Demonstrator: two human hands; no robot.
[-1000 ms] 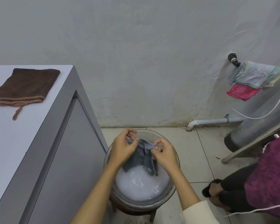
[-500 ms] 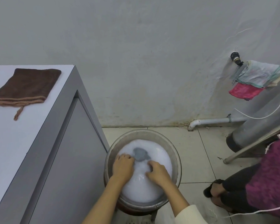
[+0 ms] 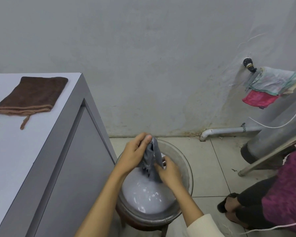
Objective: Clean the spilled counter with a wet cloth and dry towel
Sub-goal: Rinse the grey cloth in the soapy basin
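Grey wet cloth [image 3: 152,161] hangs bunched over the soapy basin [image 3: 181,161] so drips fall back in, left hand [image 3: 135,155] fingers clenched on its top, right hand [image 3: 169,170] grasping lower down, likely to wring; brown dry towel [image 3: 31,94] waits on the bench [image 3: 10,151]

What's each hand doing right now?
Left hand: closed on the upper part of the grey cloth, above the basin.
Right hand: closed on the same cloth, lower down.

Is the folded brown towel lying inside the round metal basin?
No, the folded brown towel lies on the grey counter, apart from the basin.
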